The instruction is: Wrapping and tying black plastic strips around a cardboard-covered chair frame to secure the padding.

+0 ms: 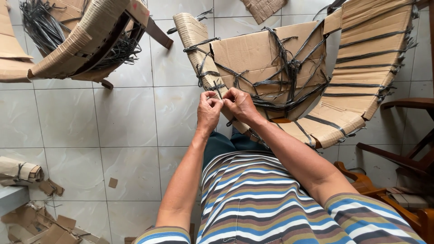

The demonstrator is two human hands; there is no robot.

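At the near edge of the cardboard-wrapped chair (pixel 266 68), the left hand (pixel 208 110) and right hand (pixel 240 105) meet, fingers pinched shut on a black strap (pixel 220 88) binding it.
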